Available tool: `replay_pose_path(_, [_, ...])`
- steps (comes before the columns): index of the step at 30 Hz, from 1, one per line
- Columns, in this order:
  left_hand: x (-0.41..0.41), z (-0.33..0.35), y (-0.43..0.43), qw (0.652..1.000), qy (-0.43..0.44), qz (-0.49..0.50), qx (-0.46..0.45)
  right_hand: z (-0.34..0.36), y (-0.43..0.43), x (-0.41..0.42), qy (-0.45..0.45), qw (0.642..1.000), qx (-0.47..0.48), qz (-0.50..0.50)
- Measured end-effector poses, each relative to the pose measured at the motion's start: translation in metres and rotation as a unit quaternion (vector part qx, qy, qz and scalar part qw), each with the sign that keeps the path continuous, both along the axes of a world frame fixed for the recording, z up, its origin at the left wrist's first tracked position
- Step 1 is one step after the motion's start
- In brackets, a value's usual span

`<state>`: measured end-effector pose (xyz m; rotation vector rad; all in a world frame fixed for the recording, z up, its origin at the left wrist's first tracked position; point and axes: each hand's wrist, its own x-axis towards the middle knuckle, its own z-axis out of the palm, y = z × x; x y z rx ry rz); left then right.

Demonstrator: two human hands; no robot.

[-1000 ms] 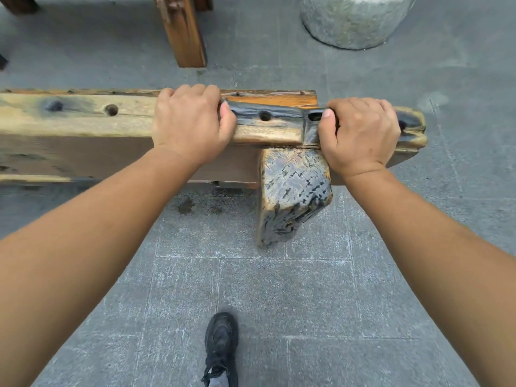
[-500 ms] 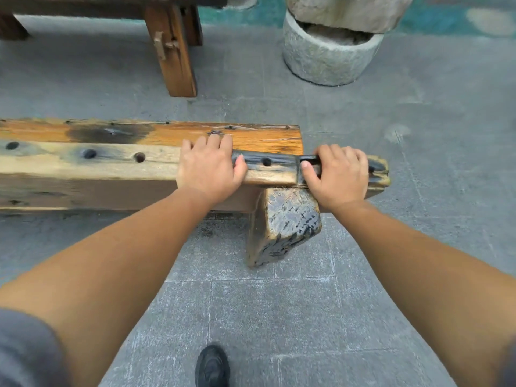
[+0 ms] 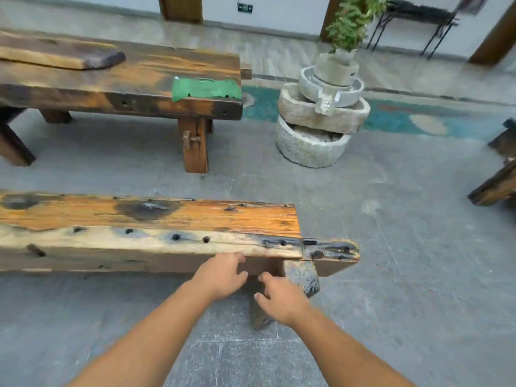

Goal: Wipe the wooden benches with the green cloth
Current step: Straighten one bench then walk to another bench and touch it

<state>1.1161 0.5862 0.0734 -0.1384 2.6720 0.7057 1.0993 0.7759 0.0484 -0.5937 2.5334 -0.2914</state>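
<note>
A long wooden bench (image 3: pixel 145 233) with an orange top and a charred right end lies across the middle of the view. Just in front of its near edge my left hand (image 3: pixel 220 276) hovers with loose fingers, holding nothing. My right hand (image 3: pixel 279 298) is beside it, lower, in front of the bench's dark leg (image 3: pixel 303 277), also empty with fingers apart. The green cloth (image 3: pixel 205 89) lies spread flat on the right end of a second, darker wooden bench (image 3: pixel 117 76) farther back.
A stack of stone millstones (image 3: pixel 318 121) with a green plant (image 3: pixel 351 20) stands on the grey tiled floor to the right of the far bench. More dark wood (image 3: pixel 497 185) juts in at the right edge. A plank (image 3: pixel 55 55) rests on the far bench.
Both hands have let go of the near bench's front edge and pulled back toward me. The view has tilted up, bringing the far bench and the green cloth into sight.
</note>
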Motion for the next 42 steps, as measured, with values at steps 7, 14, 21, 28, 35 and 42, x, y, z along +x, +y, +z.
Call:
replay_pose_path(7, [0.095,0.028,-0.092,0.993,0.000,0.105,-0.053,0.029,-0.093,0.040,-0.014,0.995,-0.030,0.095])
replay_pose_path(14, [0.185,0.024,-0.171,0.944,-0.030,0.330,-0.003,0.038,-0.212,0.036,-0.052,0.970,-0.060,0.230])
replay_pose_path(21, [0.272,0.039,-0.222,0.832,-0.020,0.555,-0.004,0.031,-0.348,0.075,-0.099,0.914,-0.079,0.386])
replay_pose_path(28, [0.375,0.042,-0.269,0.692,0.019,0.721,0.013,0.041,-0.479,0.192,-0.123,0.842,-0.080,0.519])
replay_pose_path(35, [0.496,0.024,-0.371,0.606,0.052,0.794,-0.009,0.037,-0.626,0.300,-0.084,0.794,-0.047,0.600])
replay_pose_path(42, [0.604,0.015,-0.469,0.579,0.010,0.814,0.039,0.054,-0.768,0.385,-0.095,0.808,-0.078,0.576])
